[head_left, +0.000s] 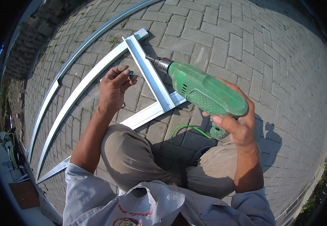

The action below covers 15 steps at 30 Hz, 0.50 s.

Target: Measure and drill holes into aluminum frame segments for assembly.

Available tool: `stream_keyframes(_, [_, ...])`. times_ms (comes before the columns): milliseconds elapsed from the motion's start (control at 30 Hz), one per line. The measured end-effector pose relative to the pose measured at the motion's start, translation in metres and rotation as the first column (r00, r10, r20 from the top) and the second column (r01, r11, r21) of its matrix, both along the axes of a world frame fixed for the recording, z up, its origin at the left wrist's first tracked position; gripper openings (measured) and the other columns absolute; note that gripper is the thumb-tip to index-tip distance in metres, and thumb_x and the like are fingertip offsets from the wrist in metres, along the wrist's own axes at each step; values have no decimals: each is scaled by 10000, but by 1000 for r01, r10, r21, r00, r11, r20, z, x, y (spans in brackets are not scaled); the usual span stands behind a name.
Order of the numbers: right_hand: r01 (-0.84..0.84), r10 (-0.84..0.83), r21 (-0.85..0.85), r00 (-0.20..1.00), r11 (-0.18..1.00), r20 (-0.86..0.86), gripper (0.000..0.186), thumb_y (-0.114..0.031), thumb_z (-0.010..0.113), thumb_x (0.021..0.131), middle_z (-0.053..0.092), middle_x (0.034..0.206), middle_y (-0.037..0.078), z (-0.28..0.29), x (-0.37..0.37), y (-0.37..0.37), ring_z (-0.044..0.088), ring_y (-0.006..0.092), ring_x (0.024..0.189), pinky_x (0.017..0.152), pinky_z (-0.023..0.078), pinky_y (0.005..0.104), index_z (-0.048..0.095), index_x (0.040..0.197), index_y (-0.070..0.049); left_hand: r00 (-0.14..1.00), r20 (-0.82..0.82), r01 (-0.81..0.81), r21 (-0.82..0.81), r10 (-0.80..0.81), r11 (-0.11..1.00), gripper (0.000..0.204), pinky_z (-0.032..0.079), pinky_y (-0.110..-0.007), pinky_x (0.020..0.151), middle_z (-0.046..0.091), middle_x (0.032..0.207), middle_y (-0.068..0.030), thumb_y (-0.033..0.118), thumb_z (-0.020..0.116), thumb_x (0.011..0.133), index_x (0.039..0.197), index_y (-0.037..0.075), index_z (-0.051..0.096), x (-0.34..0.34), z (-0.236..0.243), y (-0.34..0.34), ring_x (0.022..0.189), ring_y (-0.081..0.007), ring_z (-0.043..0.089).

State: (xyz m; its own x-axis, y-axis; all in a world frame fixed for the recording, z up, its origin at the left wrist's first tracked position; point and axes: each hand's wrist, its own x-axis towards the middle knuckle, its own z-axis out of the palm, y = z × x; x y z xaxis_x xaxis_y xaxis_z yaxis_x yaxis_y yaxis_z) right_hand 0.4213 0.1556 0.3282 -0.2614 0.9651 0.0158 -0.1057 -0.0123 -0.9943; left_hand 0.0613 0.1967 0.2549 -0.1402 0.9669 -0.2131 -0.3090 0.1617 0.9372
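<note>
My right hand (238,124) grips a green power drill (208,88) by its handle, with the chuck (162,64) and a short bit pointing to the far left. The bit's tip is over or beside a short metal channel (148,71), and I cannot tell whether they touch. Between the thumb and fingers of my left hand (117,81) is a small blue piece (131,73), too small to name surely. That hand is left of the short channel, which lies across two longer metal channels, one a long left channel (76,90) and the other a near channel (144,115).
Another long metal channel (60,77) lies farther left on the grey paving bricks (223,41). A green cord (186,126) runs from the drill's handle down between my bent knees. Stacked bricks (35,41) stand at the far left, and plants (321,180) line the right edge.
</note>
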Motion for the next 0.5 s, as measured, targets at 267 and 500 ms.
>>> stream_keyframes(267, [7, -7, -5, 1000, 1000, 6, 783, -138, 707, 670, 723, 1146, 215, 1, 3, 0, 735, 264, 948, 863, 600, 381, 539, 1391, 115, 1000, 1, 6, -18, -6, 1000, 166, 602, -360, 810, 709, 988, -111, 63, 688, 993, 1143, 3, 651, 5, -1, 3, 891, -214, 729])
stream_keyframes(500, [17, -17, -16, 1000, 1000, -6, 786, -133, 709, 663, 721, 1153, 214, 1, 3, 0, 734, 261, 942, 856, 598, 376, 540, 1390, 114, 1000, -23, 8, -34, -9, 999, 158, 592, -359, 822, 712, 986, -94, 76, 675, 1001, 1146, 19, 649, 5, -2, 4, 902, -208, 725])
